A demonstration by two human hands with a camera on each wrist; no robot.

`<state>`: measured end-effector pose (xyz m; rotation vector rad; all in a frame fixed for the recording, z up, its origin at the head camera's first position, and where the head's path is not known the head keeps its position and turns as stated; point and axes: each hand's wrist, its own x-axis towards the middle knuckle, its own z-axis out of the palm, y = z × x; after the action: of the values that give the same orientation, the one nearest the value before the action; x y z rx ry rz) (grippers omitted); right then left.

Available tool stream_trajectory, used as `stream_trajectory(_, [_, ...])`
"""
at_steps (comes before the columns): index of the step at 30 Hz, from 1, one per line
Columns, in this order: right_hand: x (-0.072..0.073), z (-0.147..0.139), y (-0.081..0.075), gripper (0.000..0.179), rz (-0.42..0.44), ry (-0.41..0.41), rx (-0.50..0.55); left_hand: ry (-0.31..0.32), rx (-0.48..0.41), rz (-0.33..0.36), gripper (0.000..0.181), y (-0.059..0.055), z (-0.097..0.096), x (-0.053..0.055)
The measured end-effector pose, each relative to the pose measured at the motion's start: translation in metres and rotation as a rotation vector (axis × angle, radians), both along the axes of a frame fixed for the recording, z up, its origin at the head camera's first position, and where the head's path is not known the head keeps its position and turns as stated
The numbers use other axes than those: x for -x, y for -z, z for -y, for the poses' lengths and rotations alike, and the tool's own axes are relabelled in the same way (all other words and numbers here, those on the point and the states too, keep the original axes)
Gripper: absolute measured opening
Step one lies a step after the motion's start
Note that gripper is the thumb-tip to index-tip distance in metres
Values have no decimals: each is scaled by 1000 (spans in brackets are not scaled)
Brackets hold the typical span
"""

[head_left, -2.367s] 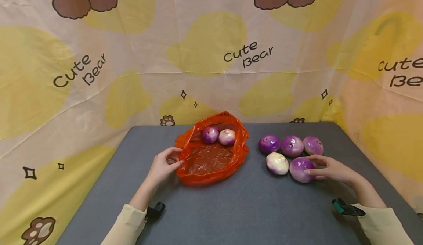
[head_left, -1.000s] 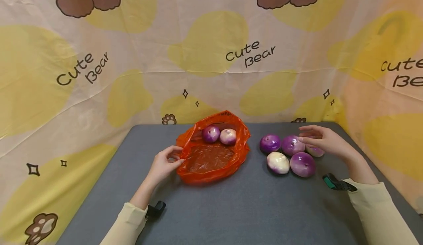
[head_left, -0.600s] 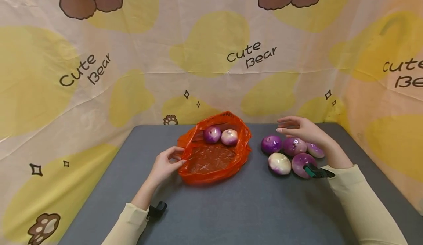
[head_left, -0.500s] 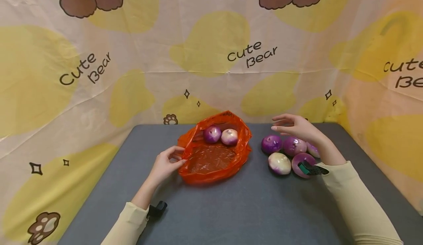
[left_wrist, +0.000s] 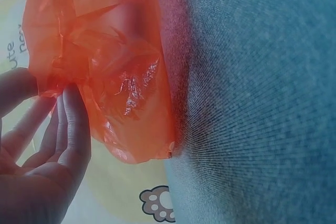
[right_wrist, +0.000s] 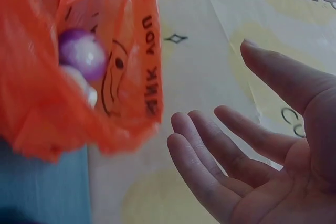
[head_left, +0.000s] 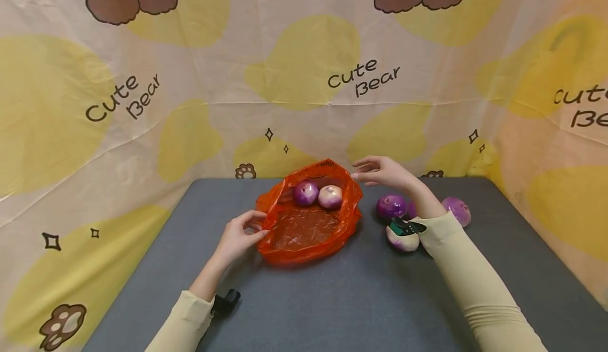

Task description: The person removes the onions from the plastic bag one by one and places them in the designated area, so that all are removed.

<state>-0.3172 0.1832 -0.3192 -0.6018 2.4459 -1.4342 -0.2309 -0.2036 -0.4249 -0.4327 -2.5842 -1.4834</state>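
An orange plastic bag (head_left: 349,222) lies with its mouth gaping toward me. Inside, a purple onion (head_left: 305,192) and a paler onion (head_left: 330,197) sit side by side at the back. My left hand (head_left: 239,236) pinches the bag's left rim between thumb and fingers, as the left wrist view also shows. Beside the bag's upper right rim hovers my right hand (head_left: 385,172), fingers spread and holding nothing; in the right wrist view its palm (right_wrist: 278,192) is bare. Below the right forearm are a purple onion (head_left: 391,206), a white onion (head_left: 402,242) and others partly hidden.
A purple onion (head_left: 457,212) lies to the right of my right forearm. Everything rests on a grey table (head_left: 304,310). A printed cloth (head_left: 294,77) hangs behind it and along both sides. Each wrist wears a dark strap.
My right hand has let go of the front right onion, risen over the onions and travelled left to the bag. My left hand keeps its pinch on the rim.
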Motion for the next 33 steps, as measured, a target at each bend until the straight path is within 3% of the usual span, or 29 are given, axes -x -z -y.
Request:
stream_trajectory(6, [14, 33, 3, 53, 17, -34, 25, 5, -10, 3, 33, 0, 1, 2])
stream_trajectory(11, [24, 58, 9, 55, 51, -33, 15, 15, 12, 25, 34, -16, -7, -9])
stream_trajectory(14, [30, 68, 14, 54, 72, -23, 18, 18, 15, 18, 35, -13, -6, -7])
stream_trajectory(17, [38, 75, 24, 54, 73, -10, 20, 12, 18, 4, 35, -1, -2, 1])
stream_trajectory(22, [48, 79, 38, 52, 56, 46, -26, 18, 21, -10, 32, -1, -2, 1])
stream_trajectory(33, [52, 74, 58, 51, 13, 184, -173, 22, 7, 33, 35, -3, -2, -6])
